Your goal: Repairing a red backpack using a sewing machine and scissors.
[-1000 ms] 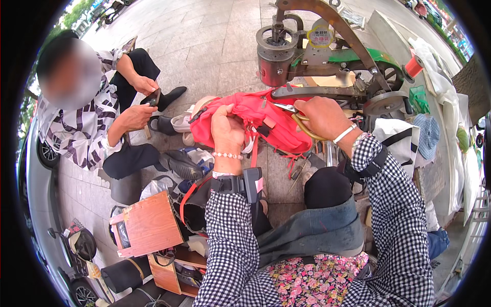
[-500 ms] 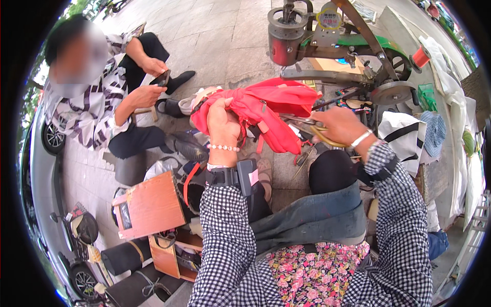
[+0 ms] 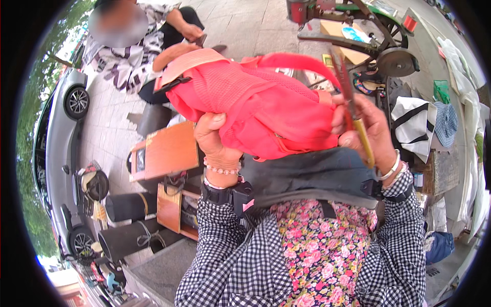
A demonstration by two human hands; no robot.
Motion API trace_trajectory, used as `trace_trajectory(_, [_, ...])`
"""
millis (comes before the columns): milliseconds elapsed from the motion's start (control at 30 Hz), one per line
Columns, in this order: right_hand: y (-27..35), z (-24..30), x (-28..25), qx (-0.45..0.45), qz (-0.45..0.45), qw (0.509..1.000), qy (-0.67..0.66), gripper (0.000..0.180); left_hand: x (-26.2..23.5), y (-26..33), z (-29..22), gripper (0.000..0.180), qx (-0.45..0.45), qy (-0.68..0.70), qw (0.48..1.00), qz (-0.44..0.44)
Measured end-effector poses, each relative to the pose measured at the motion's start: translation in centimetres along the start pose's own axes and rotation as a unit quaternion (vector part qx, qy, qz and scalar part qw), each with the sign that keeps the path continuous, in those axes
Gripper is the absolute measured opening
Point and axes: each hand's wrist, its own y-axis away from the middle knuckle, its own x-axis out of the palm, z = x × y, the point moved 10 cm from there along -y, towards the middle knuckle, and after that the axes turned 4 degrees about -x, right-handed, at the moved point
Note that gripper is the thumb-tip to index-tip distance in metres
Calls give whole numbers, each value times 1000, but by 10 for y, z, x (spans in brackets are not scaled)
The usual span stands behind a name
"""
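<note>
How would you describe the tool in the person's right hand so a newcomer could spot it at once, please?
Start at the big red backpack held up in mid-frame. At its right edge, the right hand grips a pair of scissors standing nearly upright. Its yellowish handles and long dark blades set it apart from the soft red fabric beside it.

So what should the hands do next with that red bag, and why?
Probably lower the red backpack onto the lap. The left hand props it from below while the right hand also grips scissors, so it sits high and unsteady for cutting.
</note>
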Motion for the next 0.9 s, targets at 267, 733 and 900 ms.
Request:
trace_trajectory(267, [55, -155, 74, 266, 88, 955, -93, 44, -140, 133, 31, 29, -89, -135, 937, -309])
trace_trajectory(733, [59, -152, 52, 288, 103, 950, -61, 50, -49, 104, -17, 36, 108, -822, 529, -184])
trace_trajectory(900, [51, -145, 44, 269, 113, 956, -21, 52, -96, 86, 6, 24, -13, -729, 644, -231])
